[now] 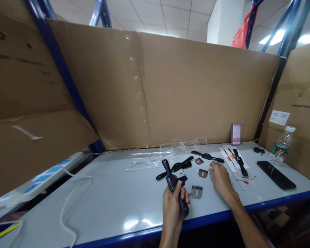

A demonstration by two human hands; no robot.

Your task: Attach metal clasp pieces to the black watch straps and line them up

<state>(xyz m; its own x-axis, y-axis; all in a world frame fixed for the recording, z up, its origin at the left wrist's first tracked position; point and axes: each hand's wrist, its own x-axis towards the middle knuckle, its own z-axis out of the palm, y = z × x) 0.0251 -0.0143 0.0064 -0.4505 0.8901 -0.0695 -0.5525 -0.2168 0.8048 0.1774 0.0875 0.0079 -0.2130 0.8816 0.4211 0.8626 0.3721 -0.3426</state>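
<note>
My left hand is closed around a black spokeshave, held at a slant above the front of the table. A dark, notched cap piece shows beside its middle. My right hand hovers low over the table with fingertips pinched together; a tiny pale thing seems to be at them, too small to name. Slotted metal blades lie near: one just left of my right fingertips, one beside my left hand, another farther back. Behind my left hand rests a second spokeshave, with small screws close by.
Another spokeshave lies at the back, and one on printed cards. To the right are a black phone, a plastic bottle and keys. Clear plastic sleeves lie behind; a power strip runs left.
</note>
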